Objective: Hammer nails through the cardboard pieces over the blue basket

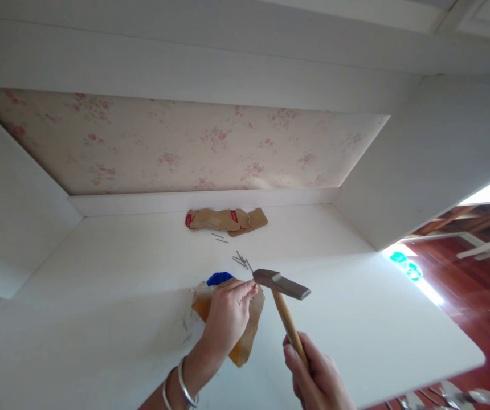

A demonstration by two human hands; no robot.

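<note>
My right hand (313, 370) is wrapped round the wooden handle of a hammer (290, 324). The hammer's grey metal head sits right by the fingertips of my left hand (230, 307). Thumb and finger of that hand are pinched together on what looks like a nail, mostly hidden by the fingers and hammer head. Under the left hand lies a torn piece of brown cardboard (251, 330), with amber-yellow and blue material (219, 278) showing beside it. Several loose nails (240, 259) lie on the white surface just beyond the hammer head.
Farther back, a crumpled strip of brown cardboard (215, 220) with red marks lies near the wall, two nails (219, 238) in front of it. White side panels (424, 154) and a flowered back wall (168, 148) enclose the white tabletop (356, 307). Cutlery (450, 393) shows lower right.
</note>
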